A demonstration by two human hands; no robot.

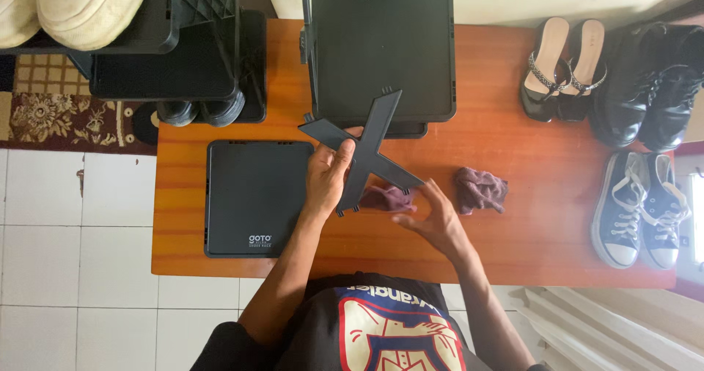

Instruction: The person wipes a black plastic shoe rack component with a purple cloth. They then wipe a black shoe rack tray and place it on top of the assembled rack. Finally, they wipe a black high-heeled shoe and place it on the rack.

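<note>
Head view: left hand (328,174) grips black cross brace (361,151) held above the tabletop (513,232), right hand (433,221) open with fingers spread beside one purple cloth (386,198), second cloth (480,189) lying near.

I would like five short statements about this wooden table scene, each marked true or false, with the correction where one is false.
1. The left hand holds a black X-shaped plastic brace. True.
2. The right hand grips the brace too. False: it is open, beside a small purple cloth, off the brace.
3. A flat black plastic panel lies on the orange-brown wooden table, on the left-hand side. True.
4. A pair of black-and-white canvas sneakers stands on the white tiled floor. False: they stand on the table.
5. Only one purple cloth is there. False: a second crumpled purple cloth lies further right.
</note>
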